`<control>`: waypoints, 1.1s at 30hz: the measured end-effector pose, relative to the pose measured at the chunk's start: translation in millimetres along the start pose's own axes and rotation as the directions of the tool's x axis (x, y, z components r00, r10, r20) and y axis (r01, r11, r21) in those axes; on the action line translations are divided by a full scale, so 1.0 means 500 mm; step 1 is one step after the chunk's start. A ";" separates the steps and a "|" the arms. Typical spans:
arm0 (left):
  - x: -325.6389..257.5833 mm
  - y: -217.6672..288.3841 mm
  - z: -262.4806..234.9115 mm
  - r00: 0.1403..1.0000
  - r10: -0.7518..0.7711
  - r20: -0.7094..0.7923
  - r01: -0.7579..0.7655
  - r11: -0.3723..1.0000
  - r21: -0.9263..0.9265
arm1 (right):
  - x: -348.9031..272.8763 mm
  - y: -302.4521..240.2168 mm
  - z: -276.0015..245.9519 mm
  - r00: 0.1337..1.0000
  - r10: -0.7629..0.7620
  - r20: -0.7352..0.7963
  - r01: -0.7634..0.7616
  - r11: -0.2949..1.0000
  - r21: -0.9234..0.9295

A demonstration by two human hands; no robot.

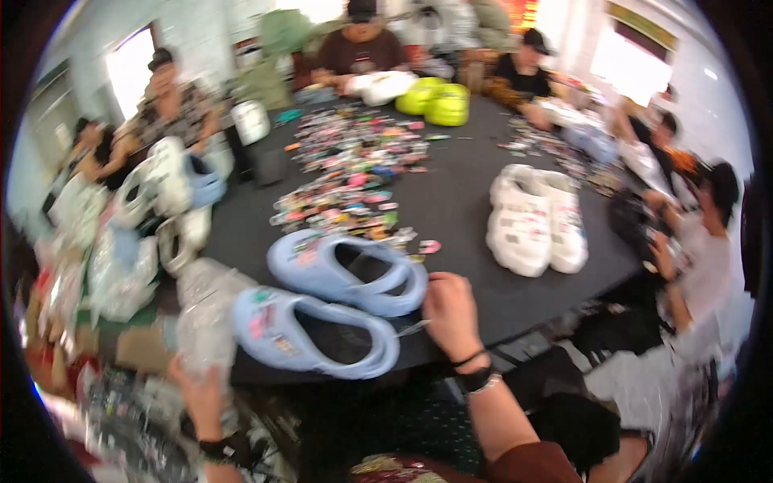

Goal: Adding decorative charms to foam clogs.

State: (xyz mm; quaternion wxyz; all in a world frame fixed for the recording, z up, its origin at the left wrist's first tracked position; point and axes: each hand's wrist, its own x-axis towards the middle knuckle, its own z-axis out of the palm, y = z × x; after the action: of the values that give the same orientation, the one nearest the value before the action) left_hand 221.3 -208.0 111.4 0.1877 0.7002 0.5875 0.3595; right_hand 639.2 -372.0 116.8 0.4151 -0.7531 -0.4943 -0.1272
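Observation:
A pair of light-blue clogs lies on the black table, toes to the left, with small colourful charms on the uppers: a near clog [278, 342] and a far clog [310, 262]. My right hand [452, 312] is closed at the heel strap of the far clog; its fingertips are partly hidden. A thin pale strip [413, 328] shows between that hand and the near clog. At the table's front left edge, my left hand [200, 390], blurred, grips the lower part of a clear plastic bag [208, 310], which stands beside the near clog.
Loose colourful charms [346, 177] cover the table's middle. White clogs [523, 225] stand at the right, yellow-green clogs [435, 101] at the far side. Bagged and piled clogs [165, 181] crowd the left. Several people sit around the table [459, 185].

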 end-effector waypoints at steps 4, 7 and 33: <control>-0.016 -0.027 -0.041 0.888 0.165 0.428 -0.111 0.983 -0.149 | -0.008 0.007 -0.007 0.999 0.045 0.013 -0.045 0.999 -0.015; 0.003 0.030 -0.080 0.865 -0.056 0.499 0.214 0.940 -0.265 | -0.017 0.024 -0.011 0.999 0.047 0.017 -0.047 0.999 -0.022; 0.222 0.136 -0.045 0.935 0.345 -0.085 -0.352 0.930 -0.104 | -0.009 0.007 0.005 0.998 0.009 0.060 -0.006 0.998 -0.058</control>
State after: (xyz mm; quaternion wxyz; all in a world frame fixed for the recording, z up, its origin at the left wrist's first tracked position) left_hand 257.3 -121.4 204.5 0.1424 0.7689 0.4376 0.4438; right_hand 639.5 -373.4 110.7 0.3784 -0.7701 -0.5000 -0.1170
